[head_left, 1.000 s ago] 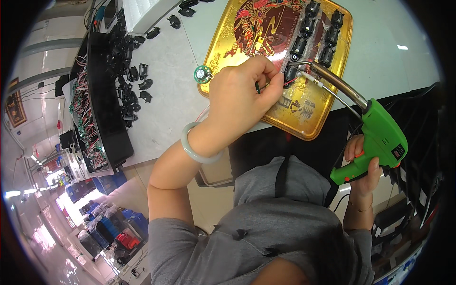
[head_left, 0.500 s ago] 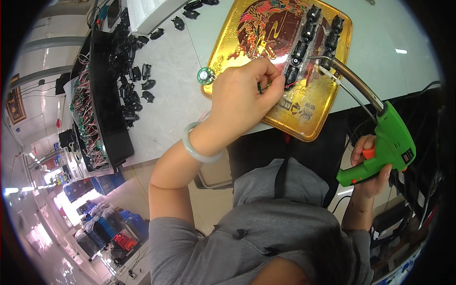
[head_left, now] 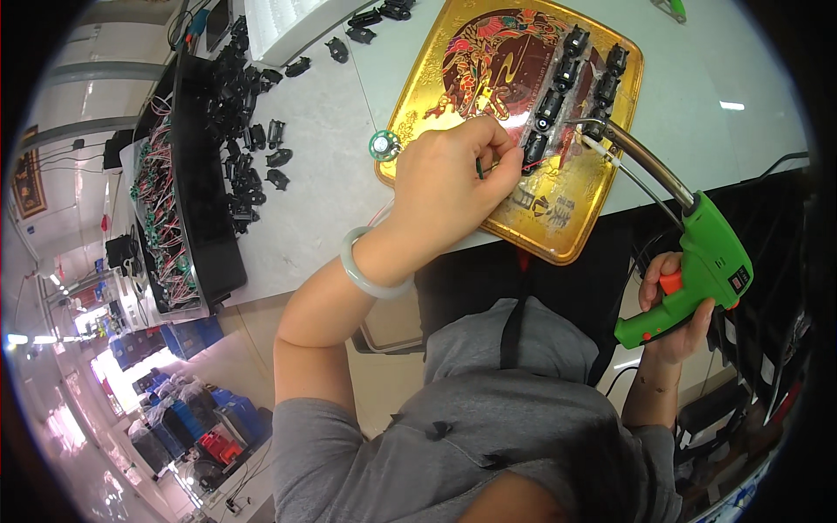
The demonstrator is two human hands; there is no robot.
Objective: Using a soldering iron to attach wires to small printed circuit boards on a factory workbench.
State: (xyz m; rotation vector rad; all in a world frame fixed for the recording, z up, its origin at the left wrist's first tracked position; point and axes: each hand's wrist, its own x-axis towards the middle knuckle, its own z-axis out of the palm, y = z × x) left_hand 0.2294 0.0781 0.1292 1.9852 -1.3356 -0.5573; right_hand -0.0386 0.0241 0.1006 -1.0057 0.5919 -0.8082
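Observation:
My left hand is pinched closed over the golden tin tray, thumb and forefinger on a thin red wire. The wire runs to the nearest black plastic housing of a row on the tray. A small round green-rimmed speaker lies beside this hand, partly over the tray's left rim. My right hand grips the green handle of a soldering gun with an orange trigger. Its bent metal tip and white feed tube reach over the tray, close to the second row of black housings.
A long black bin on the left holds many wired green parts. Loose black housings lie scattered beside it on the table. A white foam block stands at the back. A green-handled tool shows at the far edge.
The soldering gun and my right hand have shifted slightly left and down in the picture. My left hand keeps its pinch by the nearest housing, and the whole view has shifted a little.

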